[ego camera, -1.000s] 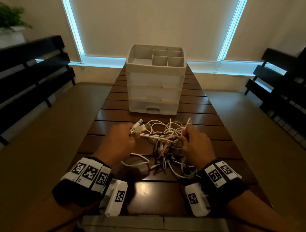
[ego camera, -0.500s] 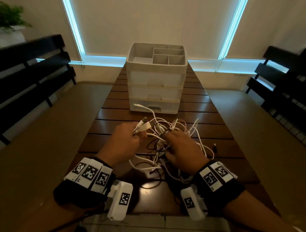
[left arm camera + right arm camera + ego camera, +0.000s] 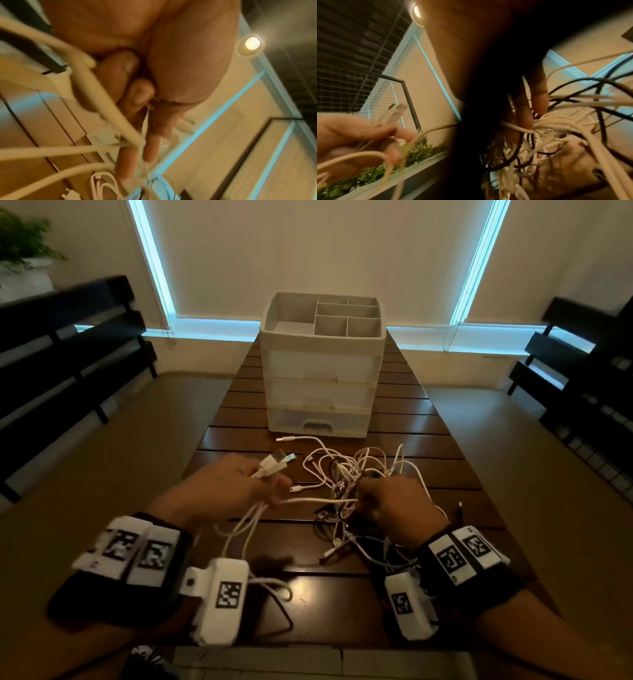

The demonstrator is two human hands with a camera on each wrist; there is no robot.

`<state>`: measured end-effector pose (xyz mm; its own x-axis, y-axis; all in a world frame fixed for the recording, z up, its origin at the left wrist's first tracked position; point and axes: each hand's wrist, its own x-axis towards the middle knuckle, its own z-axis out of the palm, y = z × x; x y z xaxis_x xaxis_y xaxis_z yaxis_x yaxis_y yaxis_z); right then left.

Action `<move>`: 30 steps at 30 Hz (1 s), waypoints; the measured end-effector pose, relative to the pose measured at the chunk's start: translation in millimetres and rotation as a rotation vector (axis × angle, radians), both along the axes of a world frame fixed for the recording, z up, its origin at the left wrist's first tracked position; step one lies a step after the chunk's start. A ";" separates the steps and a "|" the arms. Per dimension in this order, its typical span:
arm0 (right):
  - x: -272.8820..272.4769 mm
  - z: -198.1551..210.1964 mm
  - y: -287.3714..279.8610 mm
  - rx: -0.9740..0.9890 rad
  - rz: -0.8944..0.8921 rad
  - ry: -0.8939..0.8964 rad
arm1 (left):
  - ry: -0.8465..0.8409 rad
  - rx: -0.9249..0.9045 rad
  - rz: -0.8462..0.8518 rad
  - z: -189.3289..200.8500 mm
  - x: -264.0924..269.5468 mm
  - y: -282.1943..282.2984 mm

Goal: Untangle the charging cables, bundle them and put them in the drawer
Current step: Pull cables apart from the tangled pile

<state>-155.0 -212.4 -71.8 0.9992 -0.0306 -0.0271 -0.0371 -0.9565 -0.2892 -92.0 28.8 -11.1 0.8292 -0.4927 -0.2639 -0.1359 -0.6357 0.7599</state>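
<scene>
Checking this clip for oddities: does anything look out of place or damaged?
Nothing damaged. The cable tangle sprawls unsorted on the table between both hands, and all three drawers of the drawer unit look closed.

In the head view the drawer unit (image 3: 320,371) stands at the centre of the frame on the far part of the tabletop (image 3: 442,470), and the tangle of cables (image 3: 356,474) lies just below it, nearer the camera. The left hand (image 3: 229,491) sits left of the tangle — plug ends (image 3: 274,465) stick out above its fingers — and the right hand (image 3: 400,505) sits at the tangle's lower right, touching it. Benches fill the left (image 3: 68,364) and right (image 3: 582,378) edges, with a plant (image 3: 24,244) at upper left.
</scene>
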 end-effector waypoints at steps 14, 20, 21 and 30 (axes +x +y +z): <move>-1.0 -3.5 2.5 0.041 0.032 -0.058 | -0.364 0.020 -0.030 -59.7 -15.1 -48.2; -3.1 -18.7 -0.5 -0.117 -0.109 -0.019 | -0.364 -0.062 -0.019 -61.1 -14.9 -48.3; -2.6 -21.4 0.6 -0.119 -0.142 -0.021 | -0.358 -0.049 -0.010 -60.7 -14.5 -47.4; 6.4 -14.5 -14.5 0.165 -0.426 -0.041 | 0.004 -0.126 0.342 -60.1 3.5 -31.9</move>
